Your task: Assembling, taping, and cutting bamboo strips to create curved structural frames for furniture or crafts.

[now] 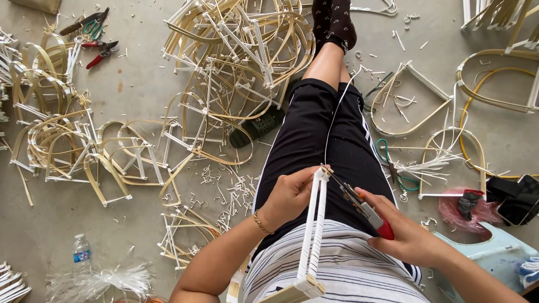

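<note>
My left hand [289, 193] grips the top end of a white-wrapped bamboo frame piece [313, 230] that stands over my lap. A thin white strip [335, 115] runs up from that end along my black trousers. My right hand [407, 238] holds red-handled pliers [359, 203], their tip touching the top of the frame piece right next to my left fingers.
Heaps of bent bamboo frames [236, 62] cover the concrete floor ahead and to the left. Shears and red cutters [95, 36] lie far left. Green-handled scissors [393, 165] rest right of my leg. A water bottle [81, 255], a pink bag [463, 210] and a pale blue stool [494, 249] sit nearby.
</note>
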